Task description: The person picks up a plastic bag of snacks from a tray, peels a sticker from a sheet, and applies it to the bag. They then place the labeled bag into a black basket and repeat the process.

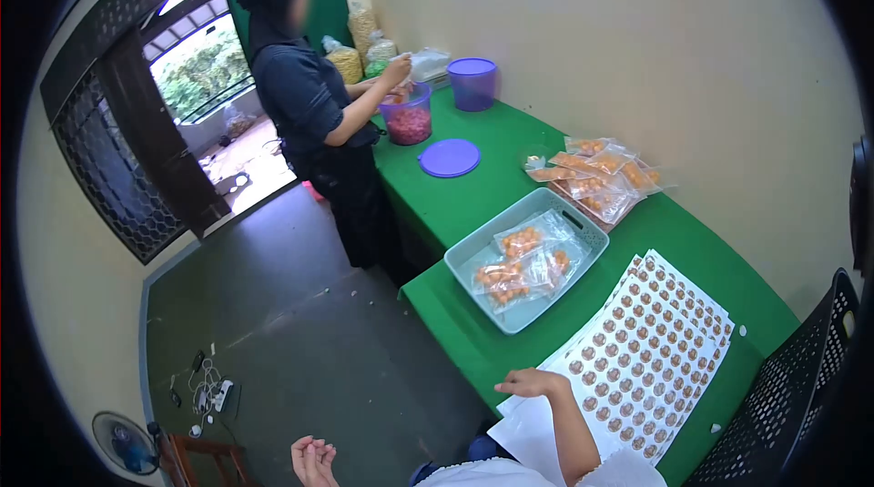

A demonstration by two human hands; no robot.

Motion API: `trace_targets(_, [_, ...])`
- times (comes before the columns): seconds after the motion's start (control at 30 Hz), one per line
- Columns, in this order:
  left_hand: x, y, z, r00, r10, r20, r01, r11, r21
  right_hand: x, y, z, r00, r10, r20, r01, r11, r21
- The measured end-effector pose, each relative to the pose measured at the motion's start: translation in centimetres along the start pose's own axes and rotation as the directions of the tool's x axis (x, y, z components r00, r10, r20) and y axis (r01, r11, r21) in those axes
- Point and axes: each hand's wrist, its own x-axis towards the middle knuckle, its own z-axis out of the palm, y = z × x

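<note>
My left hand is at the bottom of the view, away from the table, palm up with the fingers loosely bent. Nothing shows in it. At the near table edge, my right hand is stretched out with its fingers pointing left. It is over the corner of a stack of white sticker sheets printed with rows of round brown labels. Whether its fingertips touch the paper is hard to see. Beyond the sheets stands a pale blue-grey plastic basket, holding several clear bags of orange snacks.
More snack bags are piled by the wall on the green-covered table. A black perforated crate stands at right. Farther off are a purple lid, a purple tub, and a co-worker reaching over another tub.
</note>
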Motion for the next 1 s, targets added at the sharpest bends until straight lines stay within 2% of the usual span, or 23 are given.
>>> trace_targets(0.07, [2.3,0.2,2.9,0.999,-0.015,0.036,0.014,1.000,0.029,0.0,0.2,0.3,0.997,-0.079,0.025,0.078,0.996,0.054])
trace_targets(0.13, [4.7,0.0,6.1,0.997,-0.038,0.074,0.032,0.997,0.072,0.1,0.1,0.7,0.997,-0.069,0.032,0.065,0.992,0.105])
trace_targets(0.2, [7.8,-1.6,9.6,0.957,-0.022,0.288,0.025,1.000,-0.004,-0.2,-0.4,1.0,0.998,-0.051,-0.037,0.055,0.991,0.121])
trace_targets(0.27, [9.5,-1.6,14.7,0.868,-0.058,0.494,0.025,0.997,0.072,0.0,-0.6,1.3,1.000,-0.003,-0.031,0.007,0.989,0.146])
trace_targets(0.33, [11.3,-2.0,19.9,0.713,-0.114,0.691,-0.006,0.986,0.169,-0.4,-1.2,1.6,0.990,-0.003,-0.140,0.021,0.992,0.123])
trace_targets(0.4, [13.9,-3.9,25.2,0.515,-0.132,0.847,-0.047,0.982,0.182,-0.1,-1.0,2.5,0.979,0.032,-0.200,0.008,0.981,0.196])
trace_targets(0.47, [17.0,-6.9,31.4,0.266,-0.008,0.964,-0.465,0.875,0.136,-0.1,-1.3,2.5,0.955,0.083,-0.283,0.001,0.959,0.283])
trace_targets(0.53, [20.0,-11.3,37.3,0.001,0.050,0.999,-0.737,0.675,-0.034,-0.8,-2.3,1.9,0.946,0.233,-0.223,-0.115,0.889,0.443])
trace_targets(0.57, [20.6,-12.8,39.8,-0.058,0.035,0.998,-0.733,0.677,-0.067,-0.2,-2.0,2.8,0.920,0.305,-0.248,-0.142,0.847,0.513])
trace_targets(0.63, [20.8,-15.2,44.4,-0.075,0.009,0.997,-0.851,0.521,-0.069,-0.2,-2.8,3.1,0.876,0.390,-0.285,-0.167,0.798,0.579])
trace_targets(0.67, [21.0,-16.4,46.2,-0.135,0.003,0.991,-0.838,0.533,-0.115,-0.2,-3.2,3.1,0.842,0.448,-0.300,-0.200,0.776,0.599])
trace_targets(0.7, [21.3,-17.3,47.7,-0.135,-0.065,0.989,-0.887,0.454,-0.091,-0.2,-3.7,3.4,0.800,0.481,-0.359,-0.200,0.777,0.596])
trace_targets(0.73, [21.7,-18.5,48.8,-0.125,-0.133,0.983,-0.927,0.369,-0.068,-0.3,-4.2,3.4,0.775,0.524,-0.354,-0.214,0.744,0.633])
trace_targets(0.77, [22.3,-19.5,49.6,-0.179,-0.170,0.969,-0.940,0.321,-0.117,-0.4,-4.8,3.0,0.744,0.542,-0.392,-0.214,0.748,0.628])
trace_targets(0.83, [23.0,-21.0,51.1,-0.190,-0.280,0.941,-0.856,0.517,-0.019,-0.6,-5.8,3.2,0.697,0.598,-0.396,-0.236,0.713,0.661])
trace_targets(0.87, [21.6,-18.6,50.7,-0.144,-0.298,0.944,-0.850,0.526,0.037,-0.2,-6.0,3.7,0.560,0.622,-0.547,-0.079,0.698,0.712])
trace_targets(0.9, [20.5,-15.3,50.0,-0.098,-0.314,0.944,-0.844,0.529,0.088,0.0,-6.0,4.2,0.379,0.643,-0.666,0.079,0.694,0.715])
trace_targets(0.93, [20.3,-14.9,49.8,-0.143,-0.332,0.932,-0.840,0.539,0.063,-0.2,-6.0,4.7,0.353,0.678,-0.644,0.076,0.666,0.743])
trace_targets(1.0, [20.7,-14.6,49.7,-0.171,-0.074,0.982,-0.862,0.494,-0.113,-0.7,-5.4,5.6,0.028,0.710,-0.703,0.267,0.673,0.690])
